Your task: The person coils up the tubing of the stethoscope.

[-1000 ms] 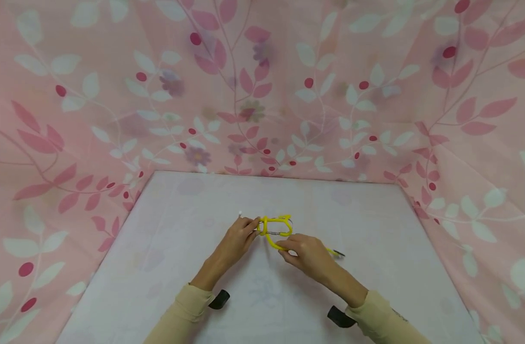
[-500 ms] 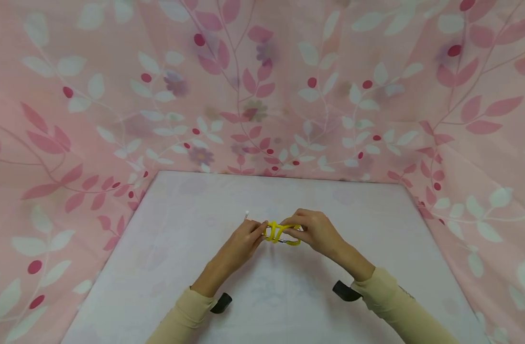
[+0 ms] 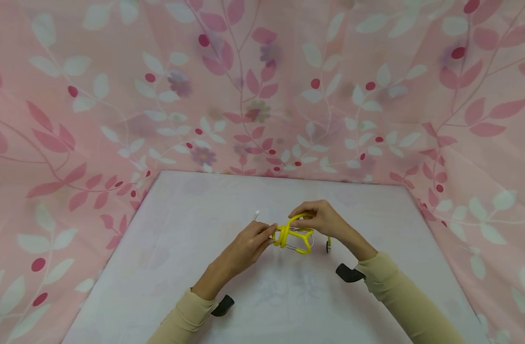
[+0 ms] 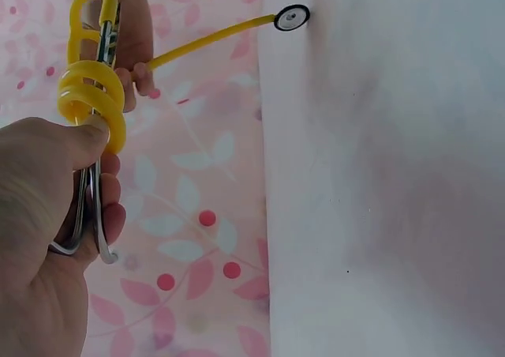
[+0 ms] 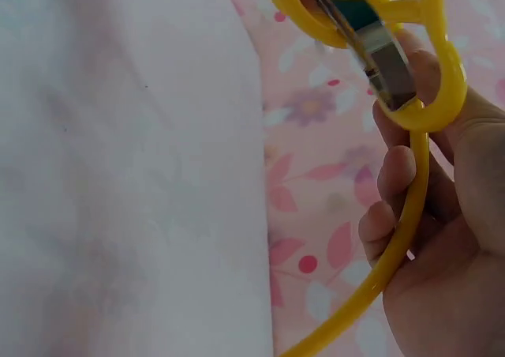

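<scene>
A stethoscope with yellow tubing (image 3: 305,249) is held above the table. My left hand (image 3: 249,244) grips its metal ear tubes (image 4: 96,191), thumb on one side and fingers on the other. Several turns of tubing (image 4: 93,96) wrap round the folded bundle just beyond the thumb. My right hand (image 3: 323,222) holds the loose tube (image 5: 412,203), which runs through its curled fingers. From there the free end hangs down to the round, black-rimmed chest piece (image 4: 293,17). One pale ear tip (image 3: 257,213) sticks up behind the left hand; the other is hidden in the head view.
A white-covered table (image 3: 202,200) lies beneath both hands. Pink floral cloth (image 3: 262,95) hangs behind it and along the sides. Dark wrist-worn pieces show below the left sleeve (image 3: 182,313) and beside the right sleeve (image 3: 400,286).
My right hand has moved from below the bundle up to its far side, carrying the tube round it. The tubing is wrapped further, and the left hand has shifted slightly right.
</scene>
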`<state>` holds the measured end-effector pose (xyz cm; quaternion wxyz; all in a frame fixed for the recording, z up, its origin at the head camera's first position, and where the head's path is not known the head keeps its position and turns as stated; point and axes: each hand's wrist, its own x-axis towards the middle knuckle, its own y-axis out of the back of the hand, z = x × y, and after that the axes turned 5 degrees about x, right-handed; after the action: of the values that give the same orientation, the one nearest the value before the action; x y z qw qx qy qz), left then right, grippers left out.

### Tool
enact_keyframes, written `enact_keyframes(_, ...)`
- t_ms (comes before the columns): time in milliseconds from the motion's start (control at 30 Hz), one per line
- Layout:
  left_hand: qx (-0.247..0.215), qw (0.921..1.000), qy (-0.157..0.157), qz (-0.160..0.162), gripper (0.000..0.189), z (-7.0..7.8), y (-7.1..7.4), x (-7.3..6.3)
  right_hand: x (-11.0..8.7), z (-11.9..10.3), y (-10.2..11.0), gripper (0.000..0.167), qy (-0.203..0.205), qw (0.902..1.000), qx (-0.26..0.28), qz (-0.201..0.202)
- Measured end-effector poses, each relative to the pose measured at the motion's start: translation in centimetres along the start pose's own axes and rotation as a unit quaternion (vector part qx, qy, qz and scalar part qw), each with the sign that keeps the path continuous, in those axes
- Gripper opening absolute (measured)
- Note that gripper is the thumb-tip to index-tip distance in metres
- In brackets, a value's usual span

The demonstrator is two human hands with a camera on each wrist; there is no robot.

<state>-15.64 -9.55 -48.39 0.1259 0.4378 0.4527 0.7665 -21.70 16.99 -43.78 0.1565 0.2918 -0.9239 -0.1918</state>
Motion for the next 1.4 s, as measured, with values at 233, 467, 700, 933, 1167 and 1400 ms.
enact_keyframes(233,-0.019,0.9994,-0.017,0.025,0.049,0.2,-0.2,0.2,-0.5,2.1,-0.1,0.022,-0.049,0.9956,0.078,-0.017)
enact_keyframes(467,-0.039,0.9982,-0.004,0.044,0.05,0.5,-0.1,0.8,-1.3,4.6,-1.3,0.06,0.0,0.9862,0.166,-0.004)
enact_keyframes(700,-0.027,0.9968,0.025,0.071,0.048,0.5,-0.3,0.9,-2.1,5.4,-4.7,0.06,-0.013,0.9752,0.213,0.06)
enact_keyframes(933,-0.014,0.9916,0.076,0.103,0.048,0.0,-1.2,1.2,-2.4,4.6,-7.8,0.034,-0.05,0.9764,0.179,0.11)
enact_keyframes(1167,0.001,0.9894,0.113,0.091,0.045,-0.8,-1.3,1.3,-3.2,3.5,-8.7,0.038,-0.062,0.9846,0.1,0.13)
enact_keyframes(1400,0.031,0.9879,0.125,0.087,0.047,-1.3,-1.2,1.0,-4.4,2.1,-8.8,0.039,-0.039,0.9901,0.054,0.124)
